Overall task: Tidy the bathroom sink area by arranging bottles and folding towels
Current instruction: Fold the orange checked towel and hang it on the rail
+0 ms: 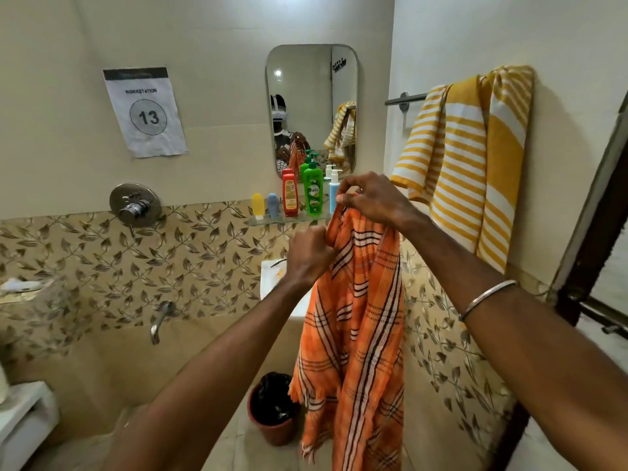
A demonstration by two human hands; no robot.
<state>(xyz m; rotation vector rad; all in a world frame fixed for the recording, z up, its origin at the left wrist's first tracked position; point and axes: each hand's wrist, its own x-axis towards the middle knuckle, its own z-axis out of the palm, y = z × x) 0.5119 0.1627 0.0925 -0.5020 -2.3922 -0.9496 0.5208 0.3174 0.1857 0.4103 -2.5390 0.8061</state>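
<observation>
An orange checked towel (360, 321) hangs lengthwise in front of me, bunched at its top. My right hand (370, 198) pinches the top edge, and my left hand (309, 254) grips the towel's left edge just below. On the glass shelf (268, 220) under the mirror stand a small yellow bottle (257, 205), a small blue bottle (273, 205), a red bottle (289, 195), a green pump bottle (313, 192) and a light blue pump bottle (333, 193), partly hidden by my right hand. A yellow striped towel (475, 164) hangs over the rail on the right wall.
The white sink (272, 277) sits behind the orange towel, mostly hidden. A brown bin with a black liner (273, 407) stands on the floor below. A tap (159, 321) and a mixer valve (134, 205) are on the left wall, a dark door frame (591, 239) at the right.
</observation>
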